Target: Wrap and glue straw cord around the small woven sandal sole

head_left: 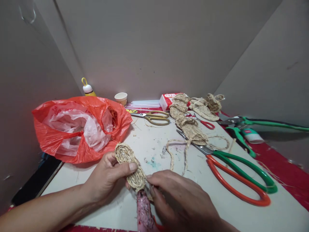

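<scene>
My left hand (109,174) grips a small sole-shaped piece of coiled straw braid (130,166), thumb on top and fingers beneath. At its lower right edge my right hand (180,199) is closed in a pinch; a thin thing shows at the fingertips, but I cannot make out what it is. Just below the straw piece stands a pink, lumpy rod with a dark tip (144,211), coated in shiny residue. The tip is at or very near the straw edge; contact is unclear. Something orange-red shows partly beside the rod, mostly behind my right hand.
At left sits a red plastic bag (96,149). Gold-handled scissors (156,117), a paper cup (121,98) and a tissue box (166,101) are farther back. Woven straw slippers (191,129) lie right of centre, beside large red-and-green-handled shears (238,180) and green-handled cutters (265,122).
</scene>
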A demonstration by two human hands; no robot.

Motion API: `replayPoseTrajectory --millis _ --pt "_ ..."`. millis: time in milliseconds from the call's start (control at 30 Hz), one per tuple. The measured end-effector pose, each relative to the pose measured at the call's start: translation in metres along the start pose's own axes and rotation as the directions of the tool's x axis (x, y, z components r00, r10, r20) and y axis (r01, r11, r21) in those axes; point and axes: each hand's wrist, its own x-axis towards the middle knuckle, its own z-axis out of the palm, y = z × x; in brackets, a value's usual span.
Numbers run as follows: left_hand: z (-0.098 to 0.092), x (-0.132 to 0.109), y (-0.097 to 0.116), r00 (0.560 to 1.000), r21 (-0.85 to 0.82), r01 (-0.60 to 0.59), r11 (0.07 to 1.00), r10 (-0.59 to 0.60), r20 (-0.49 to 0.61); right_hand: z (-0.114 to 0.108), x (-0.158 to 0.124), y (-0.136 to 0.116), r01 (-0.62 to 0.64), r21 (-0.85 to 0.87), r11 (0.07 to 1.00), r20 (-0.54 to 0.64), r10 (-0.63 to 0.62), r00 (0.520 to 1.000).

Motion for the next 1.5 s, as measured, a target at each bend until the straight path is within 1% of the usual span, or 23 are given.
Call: replayPoseTrajectory --millis 133,200,333,433,533,633,733,833,933,1033,1133,1333,1500 --pt "0.0015 0.0006 0.0005 1.0 -0.049 0.018 0.999 -0.018 0.005 -0.0013 -0.0029 -0.001 -0.026 0.002 1.0 -0.012 0.026 1.0" --pt "0.0016 0.0009 0.0008 1.0 -0.067 0.023 0.997 -0.022 0.014 -0.0002 -0.0052 -0.0007 -0.02 0.005 1.0 -0.04 0.02 0.999" --pt "0.0011 0.0008 0.0014 0.999 -0.066 0.044 0.997 -0.043 0.009 0.0029 -0.0095 -0.0002 0.008 0.015 1.0 -0.053 -0.007 0.999" --pt "0.0016 0.0001 0.0019 0.999 -0.068 0.053 0.996 -0.053 -0.003 0.0024 -0.0102 -0.0006 0.0 0.055 0.998 -0.036 0.002 0.999" --pt "0.0024 -0.0008 0.0013 0.999 -0.078 0.047 0.996 -0.048 -0.016 -0.0005 -0.0085 -0.0001 -0.047 0.138 0.989 -0.006 0.049 0.999" --pt "0.0025 -0.0013 0.0002 0.999 -0.091 0.043 0.995 -0.043 0.001 -0.0027 -0.0065 0.0019 -0.083 0.205 0.975 0.022 0.08 0.997" --pt "0.0022 -0.0017 0.0003 0.999 -0.079 0.036 0.996 -0.034 0.02 -0.0028 -0.0061 0.0042 -0.079 0.214 0.974 0.021 0.076 0.997" --pt "0.0026 -0.0023 0.0012 0.999 -0.046 0.034 0.998 -0.032 0.026 -0.0012 -0.0076 0.0062 -0.087 0.179 0.98 0.019 0.085 0.996" --pt "0.0034 -0.0023 0.0012 0.999 -0.037 0.037 0.999 -0.037 0.016 0.0011 -0.0096 0.0079 -0.027 0.133 0.991 -0.008 0.029 1.0" --pt "0.0037 -0.0017 0.0002 0.998 -0.085 0.052 0.995 -0.055 -0.031 0.0017 -0.0104 0.0075 0.038 0.105 0.994 -0.044 -0.034 0.998" --pt "0.0039 -0.0006 -0.0002 0.996 -0.095 0.062 0.994 -0.068 -0.061 -0.0004 -0.0089 0.0046 -0.013 0.105 0.994 -0.023 0.016 1.0" --pt "0.006 0.0008 0.0018 0.999 -0.045 0.042 0.998 -0.042 -0.005 -0.0013 -0.0046 0.0023 -0.117 0.241 0.964 0.002 0.12 0.993" --pt "0.0068 0.0 0.0027 1.0 -0.011 0.018 1.0 -0.019 -0.005 0.0006 -0.0026 0.0 -0.237 0.323 0.916 -0.008 0.253 0.967"
